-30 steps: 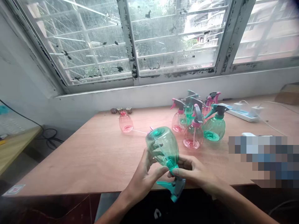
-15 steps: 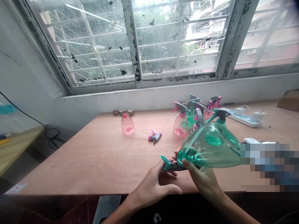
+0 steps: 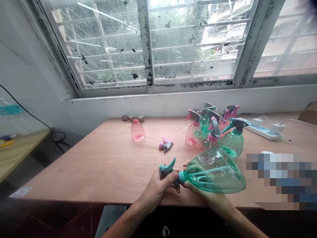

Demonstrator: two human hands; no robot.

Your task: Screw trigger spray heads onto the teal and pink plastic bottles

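Note:
I hold a clear green spray bottle (image 3: 218,173) on its side above the near edge of the wooden table (image 3: 104,165). My left hand (image 3: 160,183) is closed around its teal and grey trigger head (image 3: 167,167). My right hand (image 3: 198,190) cups the bottle from below near the neck, fingers wrapped on it. A bare pink bottle (image 3: 137,131) stands farther back, and a loose pink trigger head (image 3: 166,145) with its thin tube lies beside it.
Several assembled pink and green spray bottles (image 3: 214,132) are grouped at the back right. A white power strip (image 3: 264,131) with cables lies further right. Small blocks (image 3: 132,117) sit by the wall under the window. A blurred patch covers the table's right side.
The green bottle has swung from bottom-up in front of me down to lying sideways, base to the right. My left hand has moved onto the trigger head.

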